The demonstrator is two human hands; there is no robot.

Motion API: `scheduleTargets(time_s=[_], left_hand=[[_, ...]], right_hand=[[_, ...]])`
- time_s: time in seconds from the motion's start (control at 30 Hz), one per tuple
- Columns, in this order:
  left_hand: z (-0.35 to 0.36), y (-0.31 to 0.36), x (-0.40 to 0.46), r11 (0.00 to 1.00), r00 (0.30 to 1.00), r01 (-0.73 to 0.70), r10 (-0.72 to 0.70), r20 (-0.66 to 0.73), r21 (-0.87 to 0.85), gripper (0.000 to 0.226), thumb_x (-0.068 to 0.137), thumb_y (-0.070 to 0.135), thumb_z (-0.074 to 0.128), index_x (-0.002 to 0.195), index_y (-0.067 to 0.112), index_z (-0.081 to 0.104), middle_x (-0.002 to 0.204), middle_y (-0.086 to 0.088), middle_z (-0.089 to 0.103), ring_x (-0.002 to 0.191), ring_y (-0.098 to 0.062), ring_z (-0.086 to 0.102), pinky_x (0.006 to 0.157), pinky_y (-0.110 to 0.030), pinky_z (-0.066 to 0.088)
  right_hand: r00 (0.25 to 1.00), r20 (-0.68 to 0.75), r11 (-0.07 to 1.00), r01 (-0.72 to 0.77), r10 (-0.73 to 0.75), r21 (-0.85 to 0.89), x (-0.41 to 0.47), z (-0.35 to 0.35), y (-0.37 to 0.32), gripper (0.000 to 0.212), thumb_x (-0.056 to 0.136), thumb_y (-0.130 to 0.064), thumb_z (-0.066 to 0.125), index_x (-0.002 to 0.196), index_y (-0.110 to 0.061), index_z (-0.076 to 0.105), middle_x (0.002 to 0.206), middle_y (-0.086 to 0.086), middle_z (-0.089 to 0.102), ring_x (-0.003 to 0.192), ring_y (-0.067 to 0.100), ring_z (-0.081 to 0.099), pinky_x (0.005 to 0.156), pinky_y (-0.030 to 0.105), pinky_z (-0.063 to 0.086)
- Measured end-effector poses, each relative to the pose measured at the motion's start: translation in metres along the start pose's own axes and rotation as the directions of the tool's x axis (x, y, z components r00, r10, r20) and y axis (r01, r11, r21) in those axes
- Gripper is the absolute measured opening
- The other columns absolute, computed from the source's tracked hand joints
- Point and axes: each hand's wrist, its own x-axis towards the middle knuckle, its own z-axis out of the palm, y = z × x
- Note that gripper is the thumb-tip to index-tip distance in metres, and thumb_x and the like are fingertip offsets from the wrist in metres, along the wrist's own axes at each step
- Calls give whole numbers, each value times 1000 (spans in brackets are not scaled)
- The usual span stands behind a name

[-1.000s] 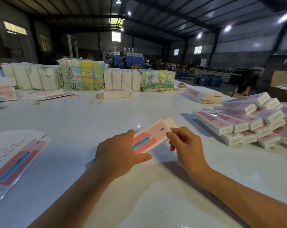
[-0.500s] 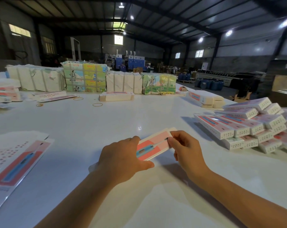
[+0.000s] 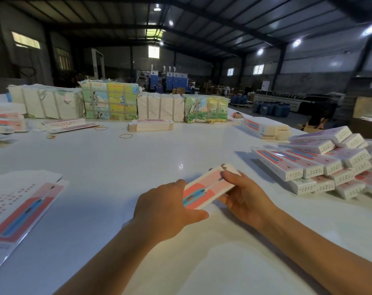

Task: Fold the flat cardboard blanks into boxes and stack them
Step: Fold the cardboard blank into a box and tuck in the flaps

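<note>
Both grips clasp one pink-and-white printed cardboard blank [image 3: 206,189] just above the white tabletop [image 3: 159,158].
The left hand [image 3: 165,209] holds its near end, while the right hand [image 3: 243,196] pinches the far edge, likely to square it open. The pile of folded pink-and-white boxes [image 3: 321,162] lies handy at right.

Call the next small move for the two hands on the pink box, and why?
Probably tuck the far end flap shut. Both the left hand and right hand grip the box, and its white flap juts past the right fingers, while the finished boxes alongside look closed.
</note>
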Motion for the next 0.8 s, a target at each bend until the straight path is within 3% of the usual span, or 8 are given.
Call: scheduleTargets(time_s=[0.1, 0.17, 0.23, 0.3, 0.4, 0.47, 0.53, 0.8], left_hand=[[-1, 3, 0, 999, 1000, -29, 29, 11, -32, 59, 60, 81, 43, 107, 47, 32, 98, 24, 42, 83, -5, 50, 53, -6, 29], [-1, 4, -1, 998, 1000, -31, 31, 5, -45, 55, 61, 81, 42, 103, 48, 27, 97, 24, 42, 81, -5, 50, 53, -5, 28], [-1, 3, -1, 999, 1000, -23, 23, -9, -27, 53, 66, 79, 47, 103, 46, 30, 96, 23, 43, 81, -6, 51, 55, -6, 31], [-2, 2, -2, 1000, 1000, -15, 15, -8, 8, 62, 59, 81, 39, 108, 44, 34, 97, 23, 42, 81, -7, 51, 55, -8, 32], [-5, 0, -5, 999, 1000, 6, -6, -2, 33, 54, 63, 80, 42, 100, 44, 25, 96, 23, 41, 80, -7, 50, 54, -8, 31], [-6, -3, -7, 999, 1000, 12, -11, -24, 45, 50, 70, 76, 50, 99, 43, 25, 100, 21, 47, 80, -7, 50, 59, -13, 37], [-4, -6, -6, 997, 999, 16, -11, -53, 80, 49, 72, 76, 51, 102, 44, 29, 109, 20, 53, 80, -7, 50, 64, -16, 38], [-2, -7, -4, 980, 988, 5, 25, -150, 200, 63, 69, 81, 47, 119, 43, 35, 116, 22, 56, 86, -8, 56, 56, -13, 30]], right_hand=[[947, -35, 916, 299, -319, -266, -1, 0, 5, 11, 87, -8, 61, 97, -11, 65, 84, 4, 73, 78, 15, 71, 67, 21, 56], [793, 111, 520, 490, -599, -700, -6, 3, 9, 13, 95, -11, 54, 97, -20, 62, 79, -15, 68, 80, -4, 66, 66, 7, 47], [723, 268, 213, 499, -636, -840, -11, 5, 15, 15, 100, -21, 43, 107, -25, 55, 82, -24, 58, 79, -12, 59, 65, -1, 40], [768, 315, 144, 464, -558, -874, -14, 8, 19, 33, 98, -36, 33, 122, -25, 52, 94, -20, 57, 81, -6, 58, 67, -3, 38], [846, 221, 417, 445, -485, -792, -17, 11, 21, 18, 94, -39, 40, 104, -41, 55, 82, -33, 63, 80, -10, 63, 64, 1, 44], [905, 92, 711, 386, -415, -588, -17, 15, 15, 26, 96, -35, 46, 83, -39, 68, 74, -21, 70, 80, 1, 69, 65, 13, 53], [948, 22, 845, 294, -318, -448, -13, 14, 8, 37, 97, -26, 49, 73, -28, 77, 75, -2, 73, 81, 17, 71, 74, 25, 59], [962, -38, 915, 243, -269, -322, -10, 10, 0, 33, 98, -7, 45, 91, -19, 74, 92, 7, 75, 87, 21, 72, 77, 33, 60]])
